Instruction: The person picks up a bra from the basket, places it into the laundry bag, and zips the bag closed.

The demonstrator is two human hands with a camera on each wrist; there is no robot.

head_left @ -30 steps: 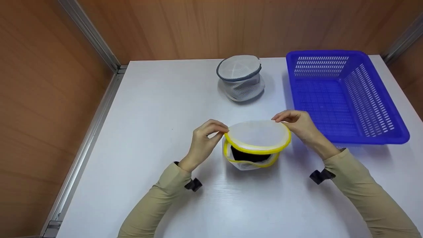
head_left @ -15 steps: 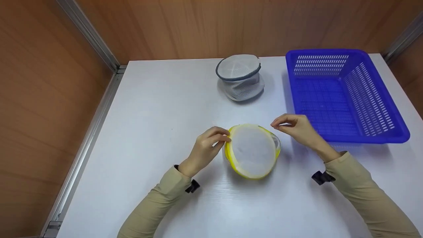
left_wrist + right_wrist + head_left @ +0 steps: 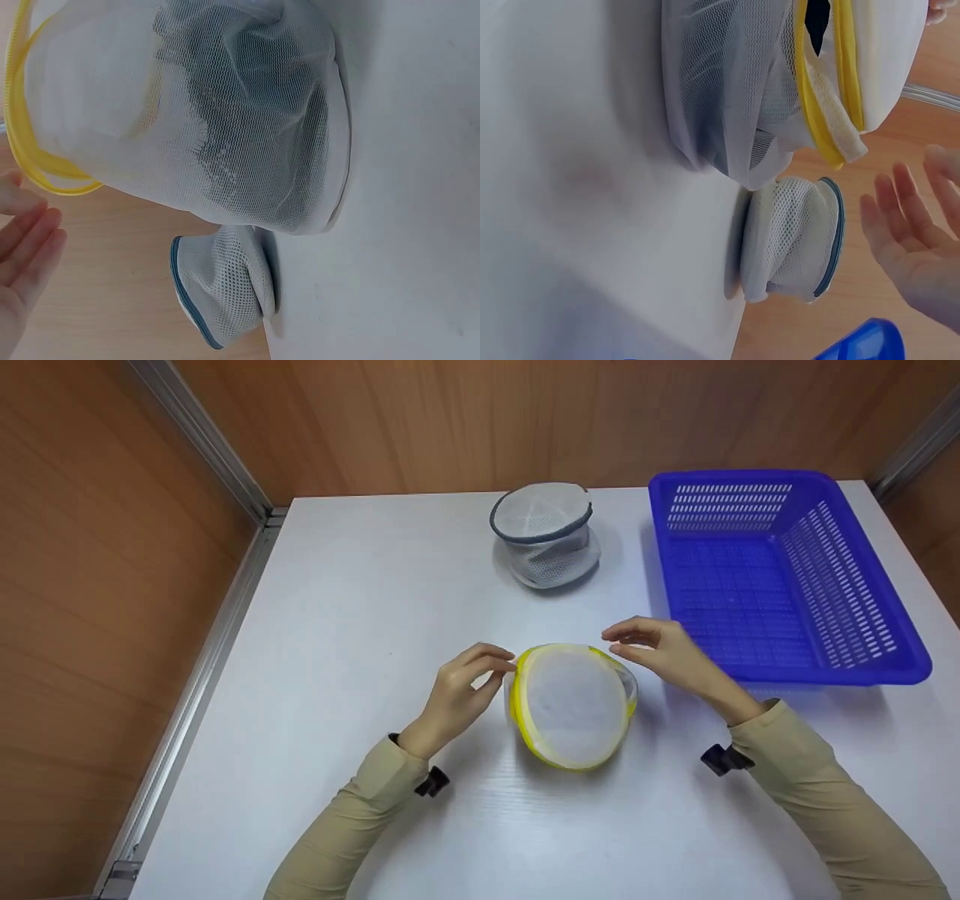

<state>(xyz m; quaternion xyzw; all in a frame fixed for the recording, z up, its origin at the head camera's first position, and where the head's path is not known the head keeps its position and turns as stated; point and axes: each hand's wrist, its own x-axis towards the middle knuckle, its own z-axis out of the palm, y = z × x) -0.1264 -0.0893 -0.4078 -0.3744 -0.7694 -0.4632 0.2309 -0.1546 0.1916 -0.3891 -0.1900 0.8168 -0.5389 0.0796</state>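
Note:
A white mesh laundry bag with yellow zipper trim stands on the table, its round lid folded down over the top. Dark cloth shows through the mesh in the left wrist view. At the bag's left rim is my left hand, its fingertips at or very near the yellow edge, pinching nothing visible. My right hand hovers off the bag's far right side, fingers apart and holding nothing. In the right wrist view, a gap between the yellow zipper edges shows the dark contents.
A second mesh bag with a grey-blue rim stands farther back on the white table. To the right is a blue plastic basket with slotted walls. Wood-grain panels rise behind and at the left.
The lid has come down from a raised tilt onto the bag's opening. My right hand let go of its edge and stays just off it. My left fingers have loosened at the rim.

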